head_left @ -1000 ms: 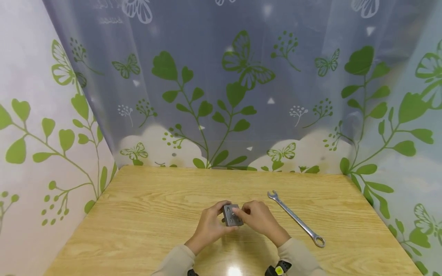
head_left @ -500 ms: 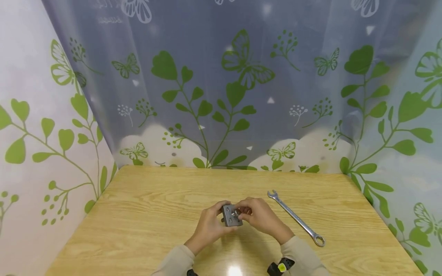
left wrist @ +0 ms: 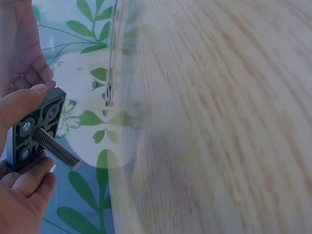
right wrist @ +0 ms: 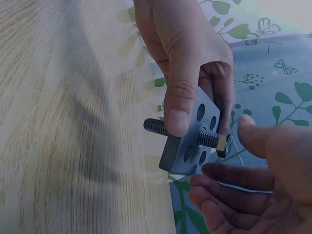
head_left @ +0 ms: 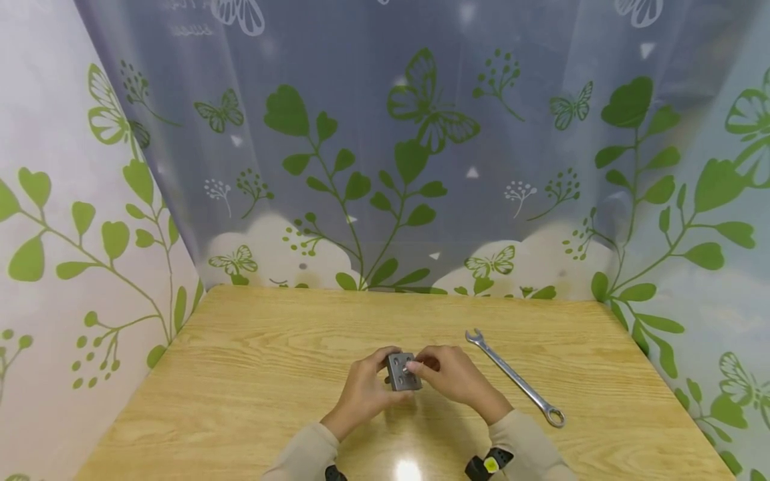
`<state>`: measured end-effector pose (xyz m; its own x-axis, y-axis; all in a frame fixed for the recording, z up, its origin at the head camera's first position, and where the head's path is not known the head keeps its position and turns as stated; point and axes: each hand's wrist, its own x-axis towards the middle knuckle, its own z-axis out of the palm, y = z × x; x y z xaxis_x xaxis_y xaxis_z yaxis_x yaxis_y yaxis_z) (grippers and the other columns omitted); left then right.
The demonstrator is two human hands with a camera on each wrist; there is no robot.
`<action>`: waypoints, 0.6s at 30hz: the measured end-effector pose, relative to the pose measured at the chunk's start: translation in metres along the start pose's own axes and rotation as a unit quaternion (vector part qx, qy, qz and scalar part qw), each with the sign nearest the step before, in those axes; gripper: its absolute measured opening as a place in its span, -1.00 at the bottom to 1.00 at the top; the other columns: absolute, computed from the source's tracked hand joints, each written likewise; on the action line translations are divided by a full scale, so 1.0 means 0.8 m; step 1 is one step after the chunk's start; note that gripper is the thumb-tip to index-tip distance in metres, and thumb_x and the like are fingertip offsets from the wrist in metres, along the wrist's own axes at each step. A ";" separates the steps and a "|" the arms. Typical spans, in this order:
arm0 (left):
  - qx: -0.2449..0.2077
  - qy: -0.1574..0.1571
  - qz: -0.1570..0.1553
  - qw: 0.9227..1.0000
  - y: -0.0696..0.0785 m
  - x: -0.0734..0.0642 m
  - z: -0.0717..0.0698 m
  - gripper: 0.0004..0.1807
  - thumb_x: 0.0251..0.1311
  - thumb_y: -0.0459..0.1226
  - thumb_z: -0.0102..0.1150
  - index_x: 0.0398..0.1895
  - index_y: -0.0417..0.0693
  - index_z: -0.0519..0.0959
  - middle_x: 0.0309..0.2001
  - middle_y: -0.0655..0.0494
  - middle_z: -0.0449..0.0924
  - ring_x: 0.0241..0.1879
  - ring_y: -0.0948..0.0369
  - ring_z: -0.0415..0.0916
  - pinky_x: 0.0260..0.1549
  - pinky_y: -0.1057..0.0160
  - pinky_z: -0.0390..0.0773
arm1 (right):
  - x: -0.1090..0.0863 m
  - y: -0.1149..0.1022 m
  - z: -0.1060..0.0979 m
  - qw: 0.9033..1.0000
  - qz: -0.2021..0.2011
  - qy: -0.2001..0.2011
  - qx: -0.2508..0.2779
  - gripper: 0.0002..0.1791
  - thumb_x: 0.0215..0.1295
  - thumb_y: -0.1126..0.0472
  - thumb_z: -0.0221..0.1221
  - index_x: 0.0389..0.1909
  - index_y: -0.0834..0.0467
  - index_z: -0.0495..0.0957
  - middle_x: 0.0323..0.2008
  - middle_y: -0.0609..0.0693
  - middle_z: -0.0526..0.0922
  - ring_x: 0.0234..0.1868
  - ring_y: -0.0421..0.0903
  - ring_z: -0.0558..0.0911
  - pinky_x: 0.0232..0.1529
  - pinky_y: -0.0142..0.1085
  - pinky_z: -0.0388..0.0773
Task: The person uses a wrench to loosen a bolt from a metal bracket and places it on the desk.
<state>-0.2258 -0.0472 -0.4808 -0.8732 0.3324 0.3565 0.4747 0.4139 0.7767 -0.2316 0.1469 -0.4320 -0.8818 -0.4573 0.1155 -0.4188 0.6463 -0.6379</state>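
Observation:
My left hand [head_left: 363,391] grips a square grey metal plate [right wrist: 171,152] by its edges, thumb on one side and fingers on the opposite one. Several round holes pierce the plate. A hex bolt [right wrist: 208,139] runs through its middle; the threaded end [left wrist: 57,148] sticks out well past the back face. Between the bolt head [right wrist: 223,145] and the front face some thread shows. Around that head, my right hand [head_left: 454,377] has its thumb and fingers spread apart, with a gap to the head in the right wrist view. In the head view the right thumb overlaps the bolt head.
A combination wrench [head_left: 514,377] lies slantwise on the wooden table [head_left: 271,347], right of my right hand. Printed curtains with leaves and butterflies [head_left: 427,107] stand behind the table and along both sides.
Half a second ago the right fingers were bunched round the bolt head; now the thumb lies across it and the fingers have shifted. The left hand keeps its grip on the plate.

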 end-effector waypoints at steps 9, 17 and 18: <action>0.000 -0.002 0.007 1.000 0.000 0.002 0.001 -0.24 -0.19 -0.31 0.56 0.17 -0.25 0.44 0.06 -0.12 0.59 0.07 0.02 0.57 0.06 0.09 0.57 | 0.001 -0.006 0.004 1.000 0.015 0.016 -0.019 -0.62 0.39 -0.02 0.09 -0.45 0.17 0.66 -0.61 -0.14 0.55 -0.63 -0.26 0.42 -0.64 -0.40 0.39; 0.005 -0.003 0.000 1.000 0.003 0.003 -0.001 -0.24 -0.19 -0.28 0.56 0.17 -0.24 0.44 0.07 -0.12 0.59 0.08 0.02 0.56 0.07 0.09 0.56 | 0.002 -0.004 0.000 0.999 -0.042 -0.007 -0.023 -0.80 0.26 0.26 0.24 -0.11 0.19 0.64 -0.36 -0.09 0.64 -0.40 -0.25 0.55 -0.39 -0.41 0.54; 0.005 -0.004 0.001 1.000 0.003 0.003 0.000 -0.24 -0.19 -0.28 0.56 0.16 -0.24 0.44 0.07 -0.12 0.59 0.08 0.02 0.56 0.07 0.09 0.56 | 0.002 -0.003 -0.002 0.998 -0.050 -0.008 -0.026 -0.78 0.23 0.30 0.25 -0.09 0.18 0.64 -0.35 -0.09 0.64 -0.39 -0.24 0.55 -0.38 -0.41 0.55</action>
<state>-0.2268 -0.0458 -0.4781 -0.8711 0.3395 0.3549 0.4782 0.4218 0.7703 -0.2321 0.1455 -0.4294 -0.8317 -0.5303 0.1647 -0.5157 0.6277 -0.5832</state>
